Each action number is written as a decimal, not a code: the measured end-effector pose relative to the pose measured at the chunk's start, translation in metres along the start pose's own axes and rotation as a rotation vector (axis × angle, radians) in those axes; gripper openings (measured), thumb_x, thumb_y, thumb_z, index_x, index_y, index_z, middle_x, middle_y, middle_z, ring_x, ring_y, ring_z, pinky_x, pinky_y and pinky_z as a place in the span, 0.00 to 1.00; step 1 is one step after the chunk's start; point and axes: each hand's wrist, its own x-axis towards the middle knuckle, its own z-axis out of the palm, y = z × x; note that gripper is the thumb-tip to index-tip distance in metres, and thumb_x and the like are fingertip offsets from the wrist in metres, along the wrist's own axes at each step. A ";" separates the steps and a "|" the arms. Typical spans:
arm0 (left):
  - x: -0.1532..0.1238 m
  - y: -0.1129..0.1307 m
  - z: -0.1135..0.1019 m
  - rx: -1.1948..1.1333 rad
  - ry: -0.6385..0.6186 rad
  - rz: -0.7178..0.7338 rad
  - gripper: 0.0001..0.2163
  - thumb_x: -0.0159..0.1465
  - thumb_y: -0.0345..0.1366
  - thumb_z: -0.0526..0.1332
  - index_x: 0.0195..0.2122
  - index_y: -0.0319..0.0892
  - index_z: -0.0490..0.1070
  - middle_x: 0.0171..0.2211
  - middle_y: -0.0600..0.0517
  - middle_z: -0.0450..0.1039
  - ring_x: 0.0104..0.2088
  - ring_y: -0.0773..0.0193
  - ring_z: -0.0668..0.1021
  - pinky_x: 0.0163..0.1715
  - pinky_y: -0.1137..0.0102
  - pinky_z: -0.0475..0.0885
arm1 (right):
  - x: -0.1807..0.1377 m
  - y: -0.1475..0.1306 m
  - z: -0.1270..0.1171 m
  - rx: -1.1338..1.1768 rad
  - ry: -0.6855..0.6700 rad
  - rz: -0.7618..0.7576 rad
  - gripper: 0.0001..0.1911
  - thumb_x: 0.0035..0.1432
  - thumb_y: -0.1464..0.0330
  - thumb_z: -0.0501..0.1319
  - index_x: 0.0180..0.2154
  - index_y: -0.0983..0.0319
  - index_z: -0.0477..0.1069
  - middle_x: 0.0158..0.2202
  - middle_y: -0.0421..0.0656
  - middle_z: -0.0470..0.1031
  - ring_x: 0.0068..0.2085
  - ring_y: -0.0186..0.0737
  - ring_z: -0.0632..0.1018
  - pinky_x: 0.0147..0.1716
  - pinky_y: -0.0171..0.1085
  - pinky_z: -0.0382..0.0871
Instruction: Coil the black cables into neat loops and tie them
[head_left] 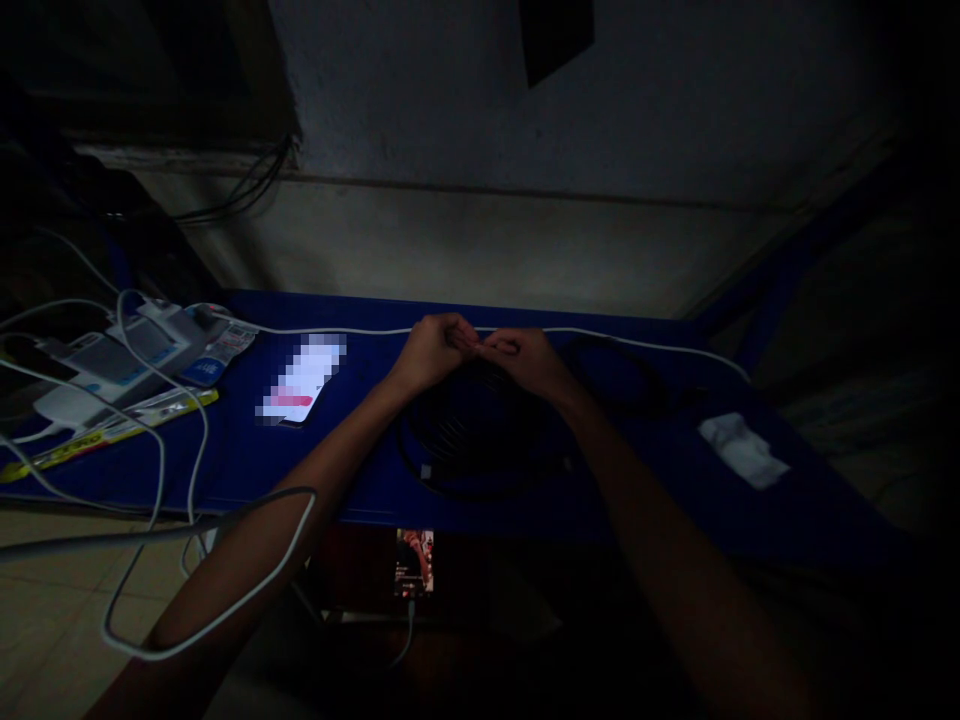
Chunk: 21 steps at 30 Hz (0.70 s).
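My left hand (pixel 436 350) and my right hand (pixel 534 362) meet over the middle of a blue table, fingertips pinched close together. What lies between the fingers is too small and dark to make out. Below them a coil of black cable (pixel 450 437) rests on the blue surface (pixel 360 470), partly hidden by my hands and right forearm. A pale connector end (pixel 426 471) shows at the coil's front left. Another dark loop of cable (pixel 611 375) lies to the right of my right hand.
A lit phone (pixel 304 385) lies left of my hands. Further left are a white power strip (pixel 112 370), a small packet (pixel 221 350), a yellow wrapper (pixel 112 430) and tangled white cables (pixel 161 460), one crossing my left forearm. Crumpled white paper (pixel 742 450) lies right; another phone (pixel 414 562) glows below the table edge.
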 end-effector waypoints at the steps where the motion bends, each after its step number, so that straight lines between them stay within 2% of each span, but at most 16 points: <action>1: -0.001 0.003 0.000 0.053 0.017 0.021 0.05 0.57 0.29 0.70 0.35 0.39 0.78 0.31 0.50 0.81 0.31 0.65 0.80 0.34 0.70 0.73 | 0.000 -0.001 0.000 -0.005 0.010 -0.002 0.18 0.59 0.52 0.69 0.31 0.62 0.80 0.25 0.37 0.67 0.29 0.35 0.65 0.29 0.38 0.56; 6: -0.007 0.016 -0.003 0.255 0.052 0.061 0.06 0.59 0.35 0.72 0.35 0.40 0.78 0.31 0.50 0.80 0.31 0.64 0.79 0.34 0.69 0.71 | -0.001 -0.002 0.000 0.003 0.038 0.027 0.17 0.57 0.54 0.70 0.33 0.62 0.81 0.23 0.37 0.68 0.27 0.35 0.65 0.28 0.37 0.57; 10: -0.007 0.017 -0.005 0.319 -0.013 0.050 0.08 0.61 0.37 0.71 0.39 0.41 0.79 0.35 0.48 0.82 0.33 0.62 0.80 0.36 0.66 0.72 | -0.003 -0.007 0.000 0.028 0.050 0.078 0.17 0.55 0.53 0.72 0.31 0.62 0.80 0.23 0.37 0.68 0.26 0.34 0.64 0.27 0.38 0.55; 15: -0.005 0.012 -0.008 0.342 -0.111 0.046 0.09 0.58 0.37 0.73 0.37 0.41 0.80 0.36 0.47 0.83 0.35 0.60 0.81 0.35 0.66 0.70 | -0.003 -0.010 0.000 0.080 0.020 0.164 0.20 0.53 0.51 0.73 0.30 0.62 0.79 0.21 0.36 0.64 0.24 0.32 0.61 0.25 0.37 0.51; 21: -0.007 0.021 -0.013 0.416 -0.228 0.028 0.07 0.61 0.34 0.69 0.39 0.38 0.82 0.36 0.45 0.84 0.35 0.59 0.81 0.35 0.67 0.67 | -0.002 -0.004 0.001 0.062 0.004 0.159 0.25 0.50 0.46 0.74 0.31 0.62 0.78 0.21 0.35 0.63 0.25 0.32 0.62 0.25 0.36 0.54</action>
